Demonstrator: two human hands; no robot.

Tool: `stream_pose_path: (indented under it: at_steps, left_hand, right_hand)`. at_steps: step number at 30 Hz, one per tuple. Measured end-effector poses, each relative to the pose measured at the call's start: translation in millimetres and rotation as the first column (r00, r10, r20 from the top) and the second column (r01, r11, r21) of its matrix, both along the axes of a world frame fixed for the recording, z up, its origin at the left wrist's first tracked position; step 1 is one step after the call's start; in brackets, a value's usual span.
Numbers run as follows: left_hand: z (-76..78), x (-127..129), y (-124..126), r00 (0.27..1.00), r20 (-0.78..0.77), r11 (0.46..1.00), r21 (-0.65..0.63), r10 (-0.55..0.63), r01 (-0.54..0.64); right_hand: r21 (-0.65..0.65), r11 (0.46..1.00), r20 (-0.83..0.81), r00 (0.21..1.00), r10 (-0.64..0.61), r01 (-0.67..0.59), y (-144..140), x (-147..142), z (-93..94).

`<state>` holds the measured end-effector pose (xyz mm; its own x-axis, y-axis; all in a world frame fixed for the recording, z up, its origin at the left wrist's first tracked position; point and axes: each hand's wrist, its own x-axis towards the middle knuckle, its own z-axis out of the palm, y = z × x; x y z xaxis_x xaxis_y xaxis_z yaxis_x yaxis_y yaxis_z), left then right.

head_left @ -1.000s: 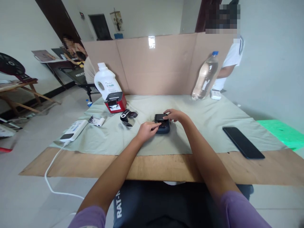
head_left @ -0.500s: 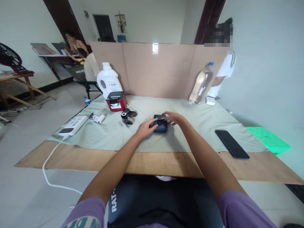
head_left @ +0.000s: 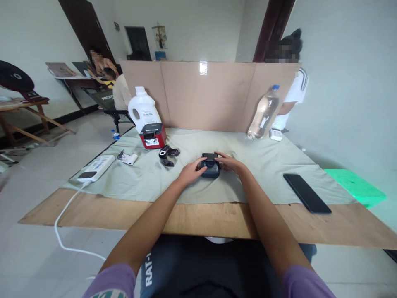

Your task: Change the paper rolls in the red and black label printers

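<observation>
A small dark blue box-shaped device (head_left: pixel 210 169) with a black top sits on the pale green cloth (head_left: pixel 266 157) at the middle of the table. My left hand (head_left: pixel 191 171) grips its left side, fingers curled against it. My right hand (head_left: pixel 230 162) holds its right side, with fingertips on the black top edge. Both forearms reach forward from purple sleeves.
A black roll (head_left: pixel 168 153) lies left of the device, with a red label printer (head_left: pixel 152 135), a white jug (head_left: pixel 143 110), a small paper roll (head_left: pixel 130 158) and a white power strip (head_left: pixel 94 168) beyond. A water bottle (head_left: pixel 263 113) stands back right, a black phone (head_left: pixel 307 193) right. A cardboard screen (head_left: pixel 211 95) backs the table; people sit and stand behind.
My left hand has gone from pointing a finger at the device's top to gripping its left side. My right hand has settled lower on the right side. The view shifted slightly.
</observation>
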<state>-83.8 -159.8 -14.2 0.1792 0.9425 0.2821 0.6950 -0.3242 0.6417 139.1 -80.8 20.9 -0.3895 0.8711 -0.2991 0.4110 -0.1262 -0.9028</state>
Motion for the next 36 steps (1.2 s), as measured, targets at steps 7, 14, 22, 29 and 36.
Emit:
stream_pose_path:
  at_steps: [7,14,22,29,36]
  left_hand:
    - [-1.1,6.6,0.8,0.994,-0.032,0.994,-0.035,0.107,-0.108]
    - [-3.9,3.4,-7.4,0.997,-0.037,0.998,0.021,0.062,-0.061]
    - [-1.0,5.1,0.2,0.991,-0.040,0.992,0.009,0.125,-0.125]
    - [-7.1,-1.5,0.2,1.000,0.011,0.999,0.036,0.019,-0.020]
    - [0.2,1.3,-2.5,0.993,-0.023,0.993,-0.010,0.114,-0.114]
  right_hand:
    - [-0.059,0.998,0.011,1.000,-0.028,0.029,-2.8,-1.2,11.5]
    - [0.059,0.989,-0.148,0.981,-0.129,0.139,-15.0,2.7,-5.3]
    - [0.000,0.982,-0.207,0.961,-0.184,0.188,-15.5,0.5,-7.5]
    - [0.067,0.970,-0.218,0.952,-0.216,0.235,-18.8,-1.0,-15.0]
    - [0.057,0.975,-0.167,0.964,-0.205,0.217,-15.5,-2.9,-14.3]
